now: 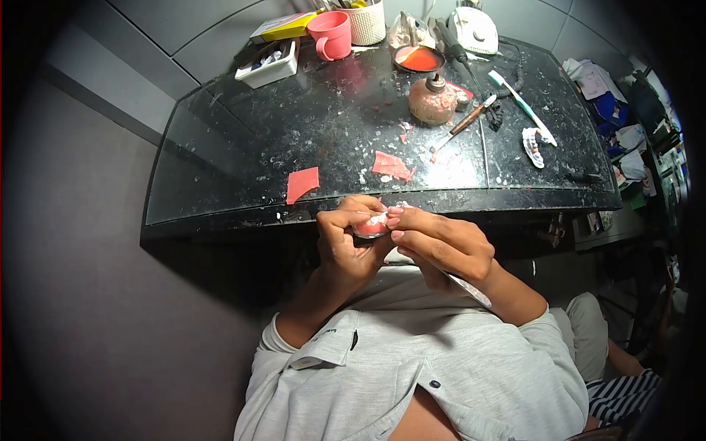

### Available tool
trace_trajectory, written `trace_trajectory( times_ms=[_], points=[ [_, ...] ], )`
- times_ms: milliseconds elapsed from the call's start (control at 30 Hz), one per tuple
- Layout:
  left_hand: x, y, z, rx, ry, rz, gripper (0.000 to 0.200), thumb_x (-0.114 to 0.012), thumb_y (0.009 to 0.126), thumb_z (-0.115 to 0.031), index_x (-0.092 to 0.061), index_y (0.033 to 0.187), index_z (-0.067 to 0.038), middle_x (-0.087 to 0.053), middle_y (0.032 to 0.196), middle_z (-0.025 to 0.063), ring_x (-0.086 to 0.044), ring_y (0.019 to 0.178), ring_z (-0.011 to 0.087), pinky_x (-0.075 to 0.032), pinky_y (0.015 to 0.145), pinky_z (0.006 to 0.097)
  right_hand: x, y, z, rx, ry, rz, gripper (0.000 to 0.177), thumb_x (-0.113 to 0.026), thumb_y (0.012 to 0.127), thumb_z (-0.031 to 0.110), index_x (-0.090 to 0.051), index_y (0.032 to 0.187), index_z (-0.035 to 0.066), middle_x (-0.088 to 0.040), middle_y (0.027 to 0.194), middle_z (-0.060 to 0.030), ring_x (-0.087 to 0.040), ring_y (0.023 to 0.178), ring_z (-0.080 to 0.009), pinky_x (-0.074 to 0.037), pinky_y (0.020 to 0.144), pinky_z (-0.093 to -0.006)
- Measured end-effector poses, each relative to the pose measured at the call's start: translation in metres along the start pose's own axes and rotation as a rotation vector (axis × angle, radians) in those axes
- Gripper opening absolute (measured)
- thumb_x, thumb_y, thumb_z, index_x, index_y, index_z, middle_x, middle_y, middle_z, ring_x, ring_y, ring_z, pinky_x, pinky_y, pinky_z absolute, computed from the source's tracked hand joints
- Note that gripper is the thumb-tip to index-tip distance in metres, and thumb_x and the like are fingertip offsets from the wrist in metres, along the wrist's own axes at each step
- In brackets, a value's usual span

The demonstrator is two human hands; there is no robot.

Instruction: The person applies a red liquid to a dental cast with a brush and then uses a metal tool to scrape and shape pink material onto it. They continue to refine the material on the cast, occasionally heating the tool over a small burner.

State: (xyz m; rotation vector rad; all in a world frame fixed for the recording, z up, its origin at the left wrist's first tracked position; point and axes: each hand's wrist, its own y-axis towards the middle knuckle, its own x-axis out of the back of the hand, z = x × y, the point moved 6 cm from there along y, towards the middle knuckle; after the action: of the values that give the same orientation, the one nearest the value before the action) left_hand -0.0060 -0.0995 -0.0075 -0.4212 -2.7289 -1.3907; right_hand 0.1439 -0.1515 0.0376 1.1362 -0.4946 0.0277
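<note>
Close to my body, just off the front edge of the black table, my left hand (347, 239) grips a small pink and white dental model (371, 225). The fingers of my right hand (448, 246) press against the model's right side. A pale, flat-bladed tool (471, 289) sticks out below my right palm, its other end hidden by the hand. Beyond my hands, two pieces of pink wax lie on the table, a squarish one (302, 185) to the left and a torn one (393, 166) nearer the middle.
On the table (220, 176) are a burner bottle (432, 101), a brown-handled tool (465, 126), a toothbrush (522, 107), a toothed model (533, 148), a red dish (419, 59), a pink mug (330, 36) and a white tray (269, 65). Another person's leg (588, 334) shows at lower right.
</note>
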Motion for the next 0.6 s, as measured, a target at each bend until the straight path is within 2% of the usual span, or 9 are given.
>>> trace_trajectory(
  times_ms=[167,267,333,367,433,467,500,567,600],
  points=[
    [0.0,-0.002,0.002,0.011,0.009,0.003,0.056,-0.084,0.085,-0.011,-0.036,0.113,-0.004,-0.062,0.099,0.0199,-0.067,0.093,0.0276,-0.056,0.078,0.0352,-0.001,-0.002,-0.002,0.041,-0.039,0.012,0.032,-0.08,0.08,0.005,-0.07,0.108,-0.006,-0.071,0.107,-0.019,-0.075,0.095,-0.0301,-0.063,0.085,-0.0402],
    [0.0,-0.002,0.003,0.06,-0.019,0.035,0.053,-0.081,0.088,-0.007,-0.034,0.114,-0.006,-0.06,0.102,0.018,-0.066,0.097,0.0272,-0.056,0.086,0.0368,-0.001,-0.001,-0.002,0.039,-0.047,0.017,0.031,-0.08,0.08,0.003,-0.07,0.108,-0.006,-0.071,0.106,-0.019,-0.075,0.096,-0.0301,-0.064,0.083,-0.0394],
    [-0.001,-0.001,0.002,0.043,0.025,0.055,0.054,-0.081,0.089,-0.01,-0.033,0.114,-0.007,-0.057,0.104,0.0176,-0.064,0.097,0.0255,-0.055,0.086,0.0363,0.003,0.001,-0.003,-0.042,-0.004,0.016,0.025,-0.076,0.083,-0.005,-0.071,0.107,-0.006,-0.074,0.109,-0.023,-0.075,0.099,-0.0333,-0.064,0.081,-0.0368],
    [-0.001,-0.001,0.003,0.043,0.024,0.055,0.054,-0.081,0.089,-0.01,-0.033,0.114,-0.007,-0.057,0.104,0.0176,-0.064,0.097,0.0255,-0.055,0.086,0.0363,0.007,-0.001,-0.006,-0.091,-0.003,-0.031,0.028,-0.078,0.084,0.0,-0.07,0.11,-0.005,-0.073,0.108,-0.0197,-0.076,0.094,-0.0296,-0.064,0.078,-0.0357],
    [-0.002,0.0,0.003,0.028,0.044,0.047,0.059,-0.084,0.086,-0.016,-0.032,0.113,-0.008,-0.053,0.102,0.0139,-0.062,0.098,0.0247,-0.054,0.086,0.0357,0.013,-0.002,-0.008,-0.152,-0.002,-0.105,0.021,-0.076,0.088,0.001,-0.07,0.108,-0.005,-0.074,0.108,-0.0207,-0.076,0.092,-0.0296,-0.063,0.077,-0.0343],
    [-0.002,-0.001,0.003,0.028,0.045,0.047,0.059,-0.084,0.086,-0.016,-0.032,0.113,-0.008,-0.053,0.102,0.0139,-0.062,0.098,0.0247,-0.054,0.086,0.0357,0.014,-0.008,-0.013,-0.203,0.065,-0.155,0.014,-0.07,0.096,0.007,-0.069,0.106,-0.004,-0.074,0.109,-0.0234,-0.076,0.095,-0.0316,-0.062,0.077,-0.0347],
    [-0.002,-0.001,0.004,0.02,0.046,0.032,0.062,-0.086,0.084,-0.019,-0.032,0.113,-0.008,-0.051,0.101,0.0124,-0.062,0.099,0.0249,-0.054,0.086,0.0353,0.013,-0.008,-0.012,-0.204,0.065,-0.155,0.014,-0.07,0.096,0.007,-0.069,0.106,-0.004,-0.074,0.109,-0.0234,-0.076,0.095,-0.0316,-0.062,0.077,-0.0347],
    [-0.002,-0.002,0.004,0.012,0.047,0.017,0.065,-0.088,0.081,-0.022,-0.032,0.112,-0.008,-0.05,0.101,0.011,-0.062,0.1,0.025,-0.053,0.086,0.0349,0.019,-0.011,-0.017,-0.255,0.285,-0.332,0.018,-0.065,0.101,0.014,-0.068,0.105,-0.003,-0.074,0.109,-0.0262,-0.076,0.098,-0.0351,-0.062,0.078,-0.0371],
    [-0.002,-0.001,0.004,0.005,0.055,0.017,0.067,-0.089,0.079,-0.023,-0.032,0.111,-0.009,-0.049,0.1,0.0102,-0.061,0.101,0.0251,-0.053,0.087,0.035,0.019,-0.011,-0.018,-0.255,0.286,-0.332,0.018,-0.065,0.101,0.014,-0.068,0.105,-0.003,-0.074,0.109,-0.0262,-0.076,0.098,-0.0351,-0.062,0.078,-0.0371]
  ],
)
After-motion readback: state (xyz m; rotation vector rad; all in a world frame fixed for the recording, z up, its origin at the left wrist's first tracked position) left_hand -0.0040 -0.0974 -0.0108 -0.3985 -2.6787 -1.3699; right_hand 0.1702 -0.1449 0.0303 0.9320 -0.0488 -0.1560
